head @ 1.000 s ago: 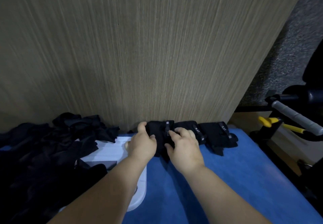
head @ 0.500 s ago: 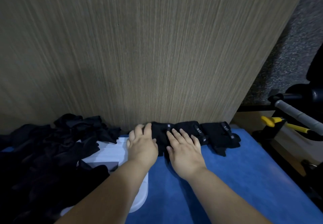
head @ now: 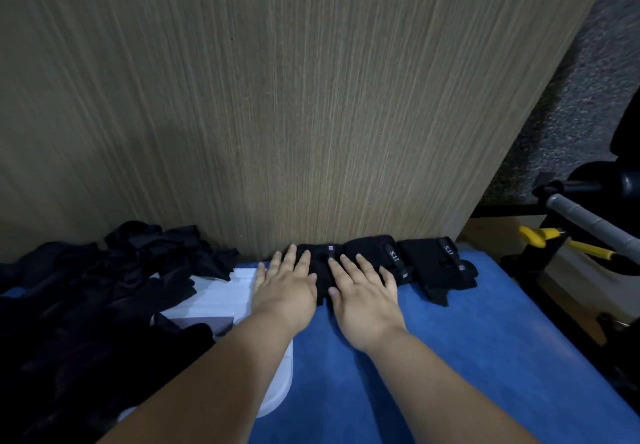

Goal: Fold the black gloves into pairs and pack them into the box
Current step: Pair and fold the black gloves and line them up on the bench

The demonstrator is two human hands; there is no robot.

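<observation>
**Head view.** A bench [head: 450, 357] covered in blue stands with its far edge against an upright wood-grain panel [head: 311, 97].

- **Left edge of the bench:** a heap of loose black gloves [head: 104, 287], unsorted, spills over the left and near sides of a white box [head: 221, 298]. Only a patch of the box's white surface and a rounded near corner show, and no folded pair is visible in it.
- **Centre, far edge:** the left hand [head: 287, 287] and right hand [head: 363, 301] lie side by side, palms down, with fingers straight and slightly spread. They press flat a folded pair [head: 320, 263] that lies against the panel. Neither hand pinches anything. The left hand's outer side overhangs the box's right edge.
- **Further right, in a row along the far edge:** a second pair [head: 374, 253], reached by the right hand's outer fingers, and a third pair [head: 436, 263]. Each has a lettered wrist strap uppermost.
- **Beyond the right edge:** a yellow-handled tool [head: 554, 239] and a grey bar [head: 588, 228].

**Handling, as judged.** The gloves look like light, soft fabric, neither slippery nor fragile. A fold will likely spring open once pressure is removed. A bundle is best taken across its middle, thumb beneath and fingers above, clamping both layers for transfer to the box. Lifting by a strap or fingertip would probably let it unfold.
</observation>
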